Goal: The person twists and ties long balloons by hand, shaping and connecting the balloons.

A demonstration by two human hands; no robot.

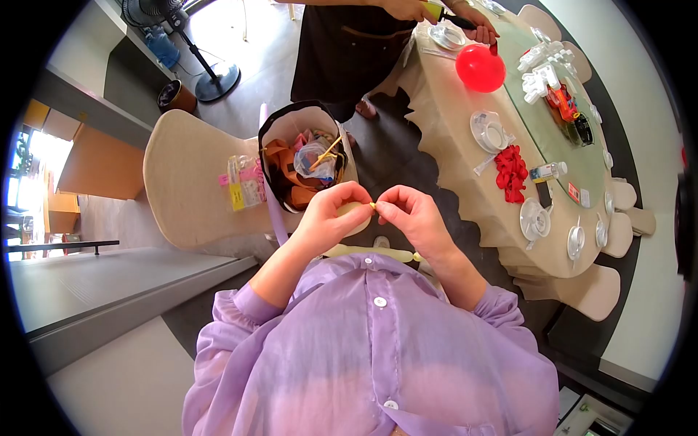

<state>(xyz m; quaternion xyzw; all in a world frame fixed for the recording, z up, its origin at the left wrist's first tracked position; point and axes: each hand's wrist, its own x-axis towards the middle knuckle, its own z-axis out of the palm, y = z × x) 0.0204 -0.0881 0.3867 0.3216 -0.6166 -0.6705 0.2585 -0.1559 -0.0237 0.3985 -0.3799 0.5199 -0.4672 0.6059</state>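
Observation:
My left hand (337, 212) and my right hand (411, 218) meet in front of my chest, thumbs and fingertips pinched together. Between them shows a small yellow-green tip (373, 206), which looks like the end of a balloon. Below the hands, a long pale yellow balloon (378, 252) lies across my front, with a small knot near its right end. Whether the pinched tip belongs to that balloon is hidden by my hands. A long lilac balloon (275, 207) stands behind my left wrist, beside an open bag (265, 145) of deflated balloons and clear plastic.
The bag rests on a beige chair (174, 174) with a pink packet (246, 183). At right, a cloth-covered table (458, 163) bears dish sets, red balloons (511, 173) and a bottle (549, 171). A co-worker (349, 54) holds a round red balloon (480, 68) and a pump. A fan (217, 81) stands behind.

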